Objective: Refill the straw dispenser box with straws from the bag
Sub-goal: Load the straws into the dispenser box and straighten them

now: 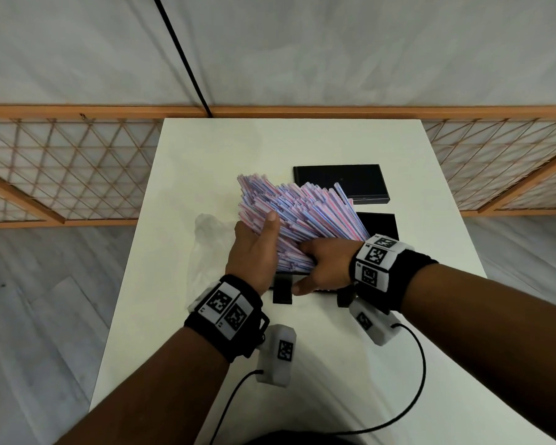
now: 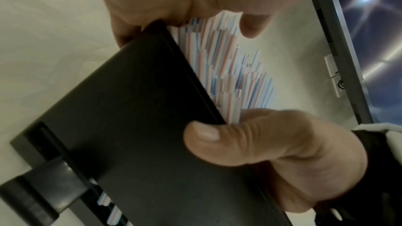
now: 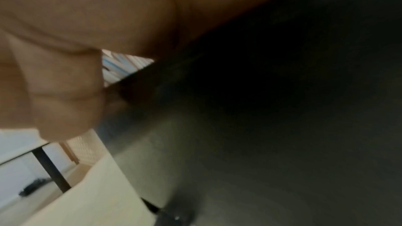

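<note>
A thick bundle of pink-and-blue striped straws stands fanned out in the black dispenser box at the middle of the white table. My left hand grips the bundle from the left, with the thumb lying up along the straws. My right hand clamps the straws' lower ends against the box front. In the left wrist view its thumb presses on the black front panel, beside the straws. The right wrist view shows only palm, dark box and a sliver of straws.
The box's flat black lid lies on the table behind the box. A crumpled clear plastic bag lies left of my left hand. A wooden lattice fence runs behind the table. Cables trail from both wrist units.
</note>
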A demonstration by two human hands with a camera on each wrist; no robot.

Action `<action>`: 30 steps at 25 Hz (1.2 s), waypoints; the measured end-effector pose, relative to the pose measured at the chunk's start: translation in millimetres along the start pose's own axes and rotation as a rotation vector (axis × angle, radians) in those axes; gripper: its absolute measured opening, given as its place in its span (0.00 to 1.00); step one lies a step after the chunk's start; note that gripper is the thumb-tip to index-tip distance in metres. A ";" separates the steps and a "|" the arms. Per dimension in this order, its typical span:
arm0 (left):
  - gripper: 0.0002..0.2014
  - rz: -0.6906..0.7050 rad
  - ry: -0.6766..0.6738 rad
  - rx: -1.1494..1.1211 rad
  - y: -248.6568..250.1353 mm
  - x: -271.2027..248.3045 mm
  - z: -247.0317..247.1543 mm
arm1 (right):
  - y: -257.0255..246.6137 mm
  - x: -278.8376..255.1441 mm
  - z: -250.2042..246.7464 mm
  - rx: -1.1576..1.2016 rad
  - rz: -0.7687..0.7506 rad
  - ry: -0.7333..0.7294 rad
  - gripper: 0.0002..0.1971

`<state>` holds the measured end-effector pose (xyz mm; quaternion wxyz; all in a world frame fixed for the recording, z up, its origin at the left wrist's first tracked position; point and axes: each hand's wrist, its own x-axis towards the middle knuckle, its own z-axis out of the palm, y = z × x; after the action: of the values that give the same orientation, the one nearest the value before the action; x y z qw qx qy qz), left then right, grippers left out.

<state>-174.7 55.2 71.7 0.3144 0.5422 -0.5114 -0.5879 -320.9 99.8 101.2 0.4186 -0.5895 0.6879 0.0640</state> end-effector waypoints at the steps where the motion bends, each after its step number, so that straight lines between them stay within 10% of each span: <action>1: 0.45 0.020 0.008 -0.005 -1.9 0.8 0.7 | -0.5 2.5 1.4 -0.017 -0.015 0.013 0.34; 19: 0.33 0.131 0.011 0.149 -17.0 2.4 -13.5 | 8.7 0.5 11.2 -0.033 -0.108 0.225 0.33; 25: 0.57 -0.087 -0.030 0.079 -8.4 -0.1 -15.6 | 34.4 -38.5 17.5 -0.050 -0.187 0.490 0.19; 30: 0.48 -0.068 -0.142 0.133 -8.0 -10.5 -6.8 | 39.2 -40.2 29.5 -0.004 -0.169 0.337 0.18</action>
<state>-164.4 65.4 68.3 0.2206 0.5359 -0.5515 -0.6000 -341.8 159.1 92.6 0.3001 -0.6482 0.6963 -0.0697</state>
